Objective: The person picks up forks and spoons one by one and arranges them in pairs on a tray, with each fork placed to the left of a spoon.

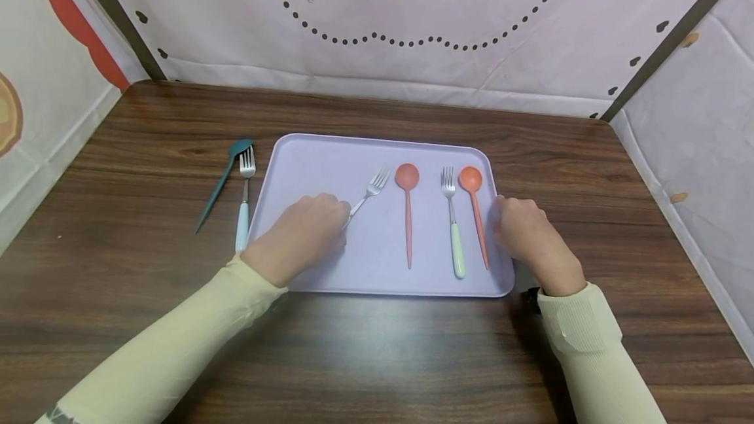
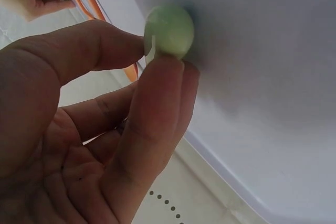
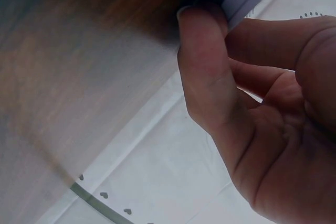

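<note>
My left hand (image 1: pixel 303 234) pinches a fork (image 1: pixel 372 187) over the left half of a lilac tray (image 1: pixel 330 152). The tines point away to the right, and a pale green handle end shows between thumb and fingers in the left wrist view. At the tray's right side, my right hand (image 1: pixel 530 231) grips the rim, with fingertips against the edge in the right wrist view. On the tray lie a pinkish-red spoon (image 1: pixel 408 208), a fork with a light green handle (image 1: pixel 456 247) and an orange spoon (image 1: pixel 478 214), side by side.
Left of the tray, a dark teal spoon (image 1: pixel 220 182) and a fork with a light blue handle (image 1: pixel 242 221) lie on the brown wooden table (image 1: pixel 377 358). Their upper ends are close together. Printed cloth walls (image 1: pixel 412 12) stand behind and at both sides.
</note>
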The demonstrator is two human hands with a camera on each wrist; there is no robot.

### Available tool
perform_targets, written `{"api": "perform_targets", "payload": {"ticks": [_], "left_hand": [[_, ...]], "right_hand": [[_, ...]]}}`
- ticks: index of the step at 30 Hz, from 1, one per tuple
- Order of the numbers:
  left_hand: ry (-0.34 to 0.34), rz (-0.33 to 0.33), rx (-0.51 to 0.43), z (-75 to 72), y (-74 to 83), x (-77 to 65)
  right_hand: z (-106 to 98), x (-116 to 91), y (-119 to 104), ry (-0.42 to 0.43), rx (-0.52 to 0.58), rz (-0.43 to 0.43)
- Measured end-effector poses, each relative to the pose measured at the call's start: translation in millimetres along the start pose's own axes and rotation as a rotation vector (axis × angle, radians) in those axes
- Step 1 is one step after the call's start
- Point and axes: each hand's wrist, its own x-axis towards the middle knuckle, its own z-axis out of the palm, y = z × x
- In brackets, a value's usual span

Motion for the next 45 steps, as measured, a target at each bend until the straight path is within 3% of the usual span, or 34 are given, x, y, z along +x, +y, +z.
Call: {"api": "perform_targets", "payload": {"ticks": [5, 10, 19, 23, 36, 45], "left_hand": [[-0.016, -0.014, -0.015, -0.4, 1.3, 2.4], [-0.058, -0.069, -0.022, -5.3, -0.3, 3.4], [-0.057, 0.027, -0.033, -7.3, -11.8, -7.8], [-0.083, 0.028, -0.085, -4.3, -13.6, -8.9], [-0.217, -0.090, -0.226, -0.9, -3.6, 0.1], [-0.234, -0.052, -0.239, 2.4, 5.6, 9.4]], "right_hand": [[0.0, 0.5, 1.0, 0.003, -0.008, -0.006], [0.0, 0.5, 1.7, 0.005, -0.008, -0.016], [1.6, 0.7, 1.1, 0.015, -0.011, -0.032], [1.9, 0.7, 0.9, 0.008, -0.013, -0.019], [1.6, 0.5, 2.5, 0.006, -0.012, -0.007], [0.9, 0.5, 0.7, -0.024, 0.005, 0.014]]}}
